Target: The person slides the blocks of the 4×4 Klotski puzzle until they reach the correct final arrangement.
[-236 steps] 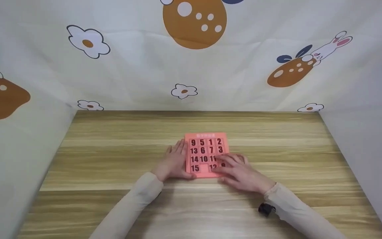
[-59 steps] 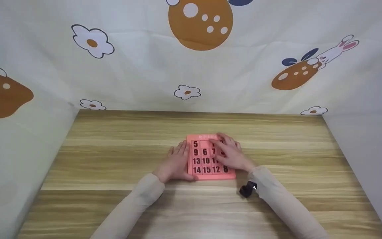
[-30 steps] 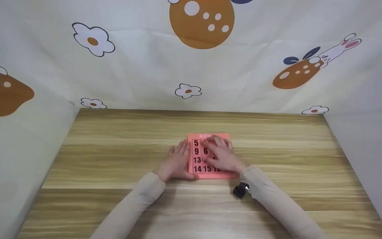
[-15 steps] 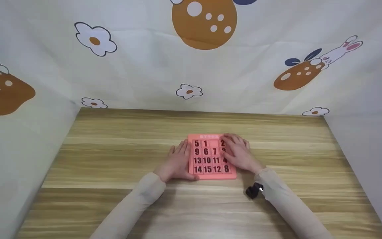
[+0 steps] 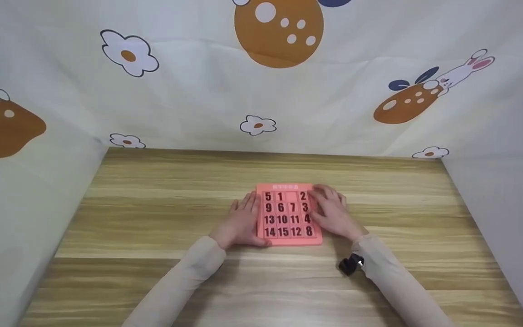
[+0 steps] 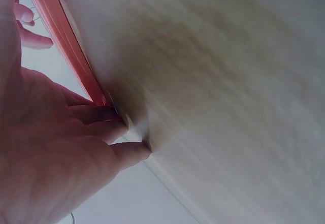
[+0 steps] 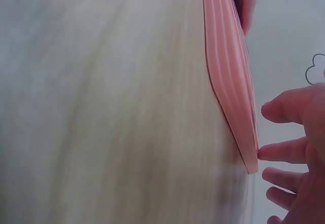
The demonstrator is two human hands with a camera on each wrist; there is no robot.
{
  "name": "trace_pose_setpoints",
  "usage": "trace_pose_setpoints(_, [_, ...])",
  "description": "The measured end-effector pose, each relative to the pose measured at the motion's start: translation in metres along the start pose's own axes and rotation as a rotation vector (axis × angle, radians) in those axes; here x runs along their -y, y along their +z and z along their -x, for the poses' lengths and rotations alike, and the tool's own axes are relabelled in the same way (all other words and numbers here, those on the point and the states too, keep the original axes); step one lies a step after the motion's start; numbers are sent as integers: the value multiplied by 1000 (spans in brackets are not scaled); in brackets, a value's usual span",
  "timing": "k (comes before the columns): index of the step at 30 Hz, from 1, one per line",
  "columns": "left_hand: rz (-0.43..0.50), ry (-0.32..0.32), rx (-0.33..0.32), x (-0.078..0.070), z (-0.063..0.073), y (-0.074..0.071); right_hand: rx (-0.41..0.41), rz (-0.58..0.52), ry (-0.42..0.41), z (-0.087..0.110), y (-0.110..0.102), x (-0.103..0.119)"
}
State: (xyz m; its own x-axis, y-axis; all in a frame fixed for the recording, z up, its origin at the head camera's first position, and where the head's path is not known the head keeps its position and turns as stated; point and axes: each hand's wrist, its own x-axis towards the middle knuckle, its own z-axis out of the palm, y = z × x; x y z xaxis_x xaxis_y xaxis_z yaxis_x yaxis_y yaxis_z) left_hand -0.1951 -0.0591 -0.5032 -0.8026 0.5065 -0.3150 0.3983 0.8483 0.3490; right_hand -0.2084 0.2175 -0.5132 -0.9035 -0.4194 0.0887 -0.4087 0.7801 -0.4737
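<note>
A pink sliding number puzzle lies flat on the table in the head view. Its rows read 5, 1, gap, 2; then 9, 6, 7, 3; then 13, 10, 11, 4; then 14, 15, 12, 8. My left hand rests along the puzzle's left side, fingers straight, thumb at the near left corner. Over the right rim hovers my right hand, index fingertip close beside tile 2 and thumb beside tiles 3 and 4. In the right wrist view, its relaxed, spread fingers are right at the puzzle's edge.
The wood-grain table stretches out around the puzzle. A pale cloth printed with flowers, rabbits and orange fruit shapes walls the back and both sides. A black device sits at the right wrist.
Since the oldest frame the gap has gone from the bottom row to the top row as tiles shifted. Tile 1 slid left; then my right hand drew back rightward. My left hand stays put.
</note>
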Motion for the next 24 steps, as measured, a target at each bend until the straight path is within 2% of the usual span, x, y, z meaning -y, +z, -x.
trace_pose_setpoints(5, [-3,-8,0,0,1,0,58,-63,-30,-4,4,8])
trace_pose_setpoints(10, [6,4,-8,0,0,0,100,-142,-7,-6,3,12])
trace_pose_setpoints(18, [-4,11,-31,2,-2,2,143,-154,-20,2,-2,9])
trace_pose_setpoints(24, [-2,11,-36,2,-3,3,139,-103,-93,15,-6,7])
